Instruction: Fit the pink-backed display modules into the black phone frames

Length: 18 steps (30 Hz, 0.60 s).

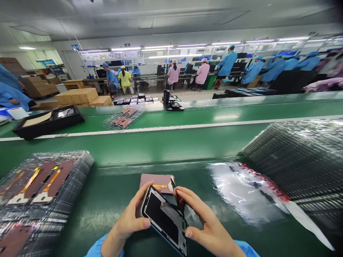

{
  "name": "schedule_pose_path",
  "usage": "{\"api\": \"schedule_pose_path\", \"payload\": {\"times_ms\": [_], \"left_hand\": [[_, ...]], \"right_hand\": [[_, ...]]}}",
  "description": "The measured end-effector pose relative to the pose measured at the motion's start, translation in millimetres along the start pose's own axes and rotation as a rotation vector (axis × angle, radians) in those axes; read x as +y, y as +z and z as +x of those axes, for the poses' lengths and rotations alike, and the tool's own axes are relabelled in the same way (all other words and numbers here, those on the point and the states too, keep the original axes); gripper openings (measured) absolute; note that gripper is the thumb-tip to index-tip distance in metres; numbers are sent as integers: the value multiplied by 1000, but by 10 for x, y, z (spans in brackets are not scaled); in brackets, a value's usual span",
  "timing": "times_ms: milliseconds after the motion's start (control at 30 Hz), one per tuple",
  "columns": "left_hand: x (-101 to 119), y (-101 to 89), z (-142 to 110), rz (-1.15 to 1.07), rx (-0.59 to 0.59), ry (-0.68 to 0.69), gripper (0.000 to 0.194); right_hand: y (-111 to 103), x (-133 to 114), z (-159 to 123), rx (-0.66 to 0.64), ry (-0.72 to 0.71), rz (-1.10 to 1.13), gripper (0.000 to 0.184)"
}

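A phone housing (164,217) with a dark inner panel and pale frame lies tilted in my left hand (130,217), thumb on its near edge and fingers behind it. My right hand (205,223) is closed at its right end, the thumb touching the frame's edge. A thin dark pointed tool (173,184) sticks up from the right fingers; its lower part is hidden, and I cannot tell its exact kind. Just beyond the housing, a brownish-pink phone screen (151,178) with an orange flex cable lies flat on the green bench (112,200).
Left, clear trays (77,178) hold similar screens. Right are a pile of plastic bags (241,192) and a tall stack of clear trays (302,153). Beyond, a black bin (49,121), another tray (123,117) and a black stand (171,101) sit on the line. Several people work behind.
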<state>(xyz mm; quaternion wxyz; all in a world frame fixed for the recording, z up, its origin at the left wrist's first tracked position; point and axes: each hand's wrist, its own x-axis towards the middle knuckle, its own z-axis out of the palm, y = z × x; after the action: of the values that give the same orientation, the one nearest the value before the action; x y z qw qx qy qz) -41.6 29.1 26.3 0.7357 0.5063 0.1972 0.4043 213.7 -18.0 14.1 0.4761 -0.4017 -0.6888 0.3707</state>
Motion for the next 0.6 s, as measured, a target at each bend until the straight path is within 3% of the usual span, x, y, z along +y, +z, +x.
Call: {"api": "schedule_pose_path", "payload": {"times_ms": [300,600], "left_hand": [[-1,29,1,13,-7,-6,86],[-69,132,15,60,10,-14,86]], "right_hand": [[9,-59,5,-26,-38,-61,69],[169,-35,-62,-72,-66,-185,72]]}}
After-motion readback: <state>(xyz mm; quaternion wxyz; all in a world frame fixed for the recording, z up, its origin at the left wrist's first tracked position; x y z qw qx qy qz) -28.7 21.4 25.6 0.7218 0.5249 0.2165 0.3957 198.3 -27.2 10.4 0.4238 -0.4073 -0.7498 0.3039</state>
